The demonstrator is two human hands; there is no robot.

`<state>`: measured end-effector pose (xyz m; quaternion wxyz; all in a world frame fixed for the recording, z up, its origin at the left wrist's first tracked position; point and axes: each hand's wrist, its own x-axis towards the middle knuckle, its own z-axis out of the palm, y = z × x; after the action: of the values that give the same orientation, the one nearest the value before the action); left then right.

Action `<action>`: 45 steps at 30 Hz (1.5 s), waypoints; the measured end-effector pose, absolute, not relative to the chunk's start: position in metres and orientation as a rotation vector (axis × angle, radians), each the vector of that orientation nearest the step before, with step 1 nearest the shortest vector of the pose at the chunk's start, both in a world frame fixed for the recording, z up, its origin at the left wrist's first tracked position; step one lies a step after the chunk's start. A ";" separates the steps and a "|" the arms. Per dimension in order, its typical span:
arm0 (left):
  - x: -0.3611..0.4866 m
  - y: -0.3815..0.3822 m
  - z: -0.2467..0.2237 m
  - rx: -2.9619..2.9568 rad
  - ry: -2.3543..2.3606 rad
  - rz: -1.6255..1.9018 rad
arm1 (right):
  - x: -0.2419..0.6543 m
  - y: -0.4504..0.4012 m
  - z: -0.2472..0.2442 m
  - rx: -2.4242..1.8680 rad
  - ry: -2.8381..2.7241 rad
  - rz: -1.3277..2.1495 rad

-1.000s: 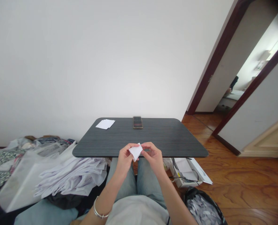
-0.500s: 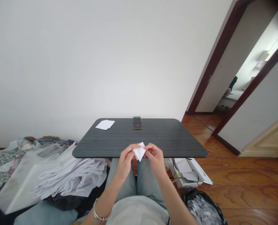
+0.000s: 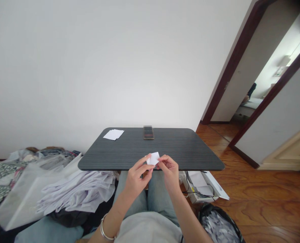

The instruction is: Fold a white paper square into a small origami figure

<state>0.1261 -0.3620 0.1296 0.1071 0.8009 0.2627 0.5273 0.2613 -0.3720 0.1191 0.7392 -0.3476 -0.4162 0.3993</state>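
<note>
A small folded piece of white paper (image 3: 153,158) is held up over the near edge of the dark table (image 3: 129,148). My left hand (image 3: 138,175) grips its left side between the fingertips and thumb, with the other fingers loosely curled. At the paper's right corner, my right hand (image 3: 169,168) pinches it between thumb and index finger. A few white paper sheets (image 3: 114,134) lie in a small stack at the table's far left corner. Near the middle of the far edge is a dark, phone-like rectangular object (image 3: 148,132), partly blurred.
Heaped clothes and white cloth (image 3: 81,192) lie left of the table. To the right on the wooden floor (image 3: 263,195) sit an open white box (image 3: 203,187) with cables and a black bag (image 3: 219,224) full of paper scraps. A wall (image 3: 145,67) stands behind the table.
The paper has turned in my hands, from a pointed shape hanging downward to a flatter, wider face. My left hand's fingers have shifted and spread along its left and lower side.
</note>
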 end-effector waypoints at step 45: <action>0.135 -0.351 0.131 1.541 0.975 1.417 | 0.259 -0.368 0.107 -0.918 -1.071 0.975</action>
<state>0.1346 -0.3514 0.1308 0.4041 0.6103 0.3860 0.5614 0.2590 -0.3683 0.1072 0.6545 -0.4048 -0.4721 0.4299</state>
